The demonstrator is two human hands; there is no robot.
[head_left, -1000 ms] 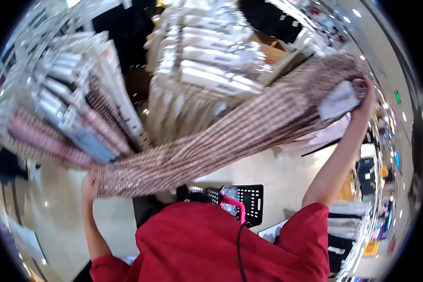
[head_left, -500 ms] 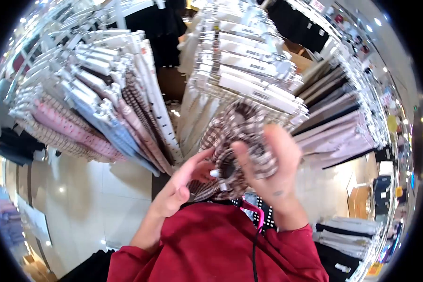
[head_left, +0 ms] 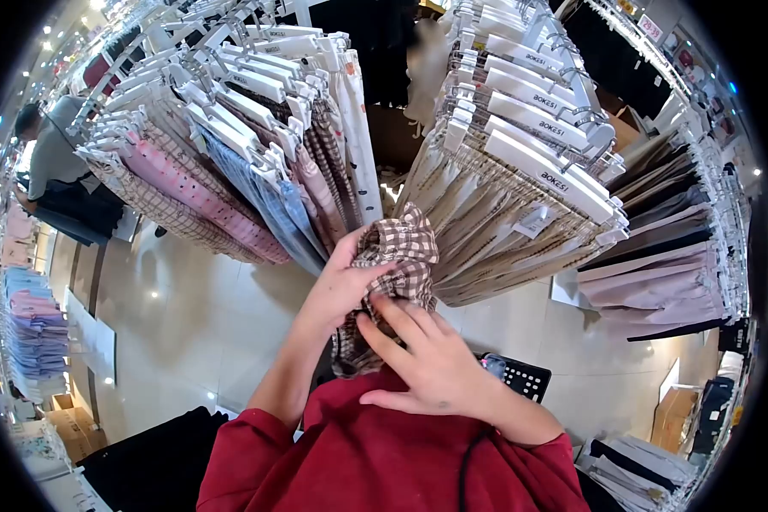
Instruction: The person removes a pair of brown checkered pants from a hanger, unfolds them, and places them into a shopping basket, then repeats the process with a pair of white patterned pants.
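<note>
A bunched brown-and-white checked garment is in front of my chest, its gathered edge uppermost and its lower part hanging toward my red top. My left hand is closed around the garment's left side, the thumb lying across the cloth. Fingers spread, my right hand lies over the lower front of the garment, with the index and middle fingertips against or in its folds. How deep those fingertips reach is hidden. Just beyond the garment hang beige trousers on white clip hangers.
On the left, a rack carries patterned trousers on white hangers. At right hang pink trousers. A black perforated basket is beside my right forearm. Folded black clothes lie at lower left. Another person stands at far left.
The checked garment has moved left and lower. My left hand, earlier open beside it, has closed on it. My right hand has loosened its grip and spread its fingers. The view has shifted.
</note>
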